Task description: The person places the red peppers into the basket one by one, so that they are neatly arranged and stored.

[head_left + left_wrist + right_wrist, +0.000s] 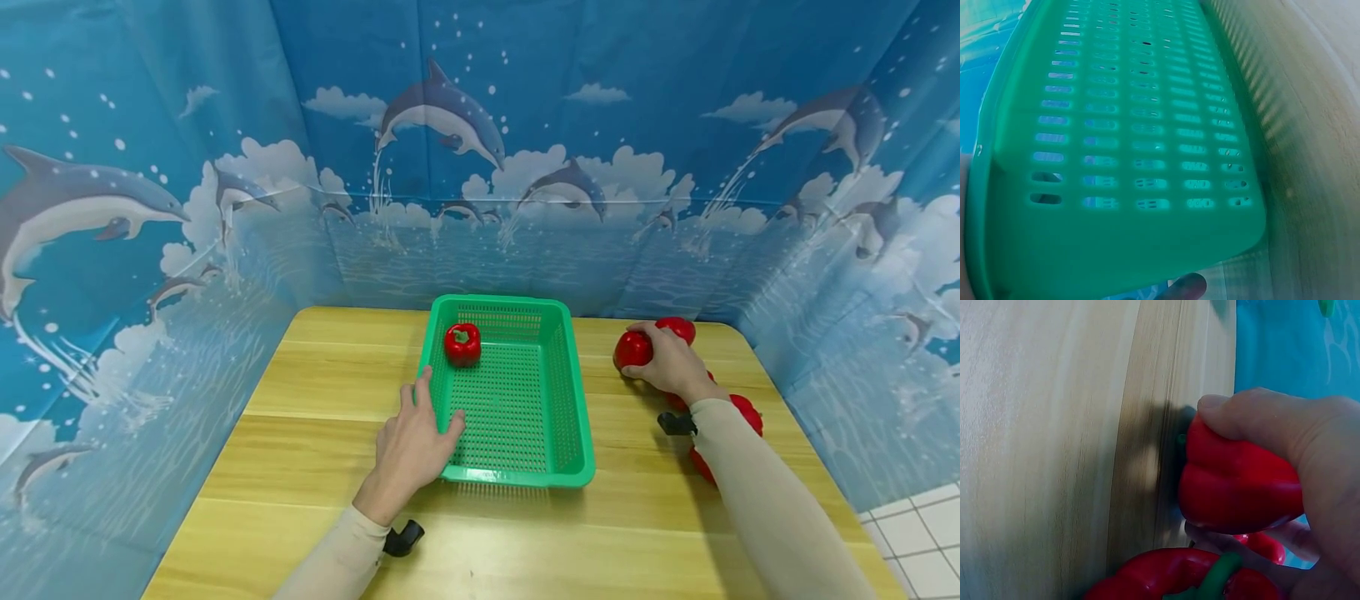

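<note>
A red bell pepper (632, 351) is gripped by my right hand (672, 363) at the right side of the table. The right wrist view shows the thumb on one side of this bell pepper (1235, 484) and fingers partly hidden on the other. My left hand (415, 443) lies at the near-left side of a green plastic basket (517, 478), its fingers spread along the rim and its thumb over the inside. One fingertip (1188, 287) appears below the basket's slotted wall (1116, 231) in the left wrist view. Another red bell pepper (462, 350) sits in the basket's far-left corner.
Several more red peppers, among them one at the back (677, 327) and one farther right (747, 412), lie around and partly beneath my right forearm. The wooden table (315, 433) meets a blue dolphin-print curtain (450, 242) behind and at the sides.
</note>
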